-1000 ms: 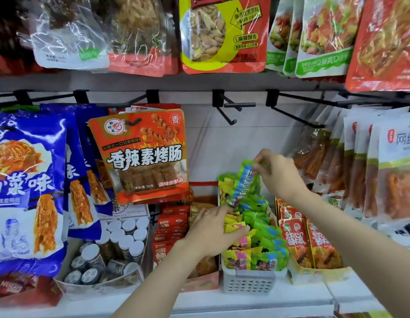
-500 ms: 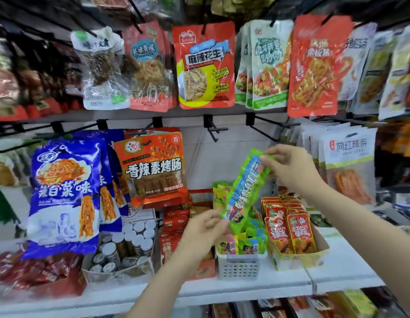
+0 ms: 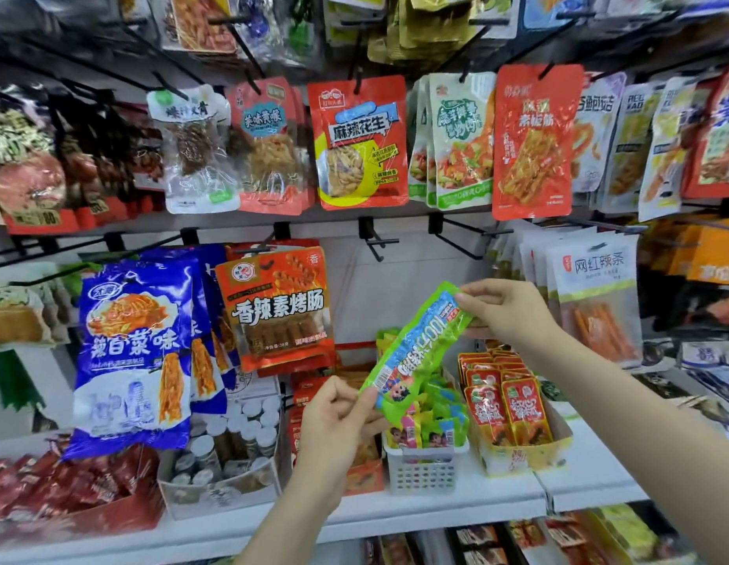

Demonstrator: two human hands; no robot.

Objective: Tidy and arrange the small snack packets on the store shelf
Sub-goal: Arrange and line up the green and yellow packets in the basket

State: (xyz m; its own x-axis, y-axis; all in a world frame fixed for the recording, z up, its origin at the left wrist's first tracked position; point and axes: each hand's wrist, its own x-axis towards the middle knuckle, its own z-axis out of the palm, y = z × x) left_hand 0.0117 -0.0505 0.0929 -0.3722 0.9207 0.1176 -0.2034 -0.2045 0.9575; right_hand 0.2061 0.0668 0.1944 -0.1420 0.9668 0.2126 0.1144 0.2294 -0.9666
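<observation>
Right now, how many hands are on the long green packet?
2. The left hand pinches the lower end of the green packet, just above the white basket. The right hand pinches its upper end. Neither is hidden.

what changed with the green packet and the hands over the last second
The right hand lifted the long green packet up out of the white basket, still pinching its top end. The left hand left the packets in the basket and took hold of its lower end, so both hands now hold it slanted above the basket. The basket, the red packets beside it and the hanging bags stayed put.
</observation>
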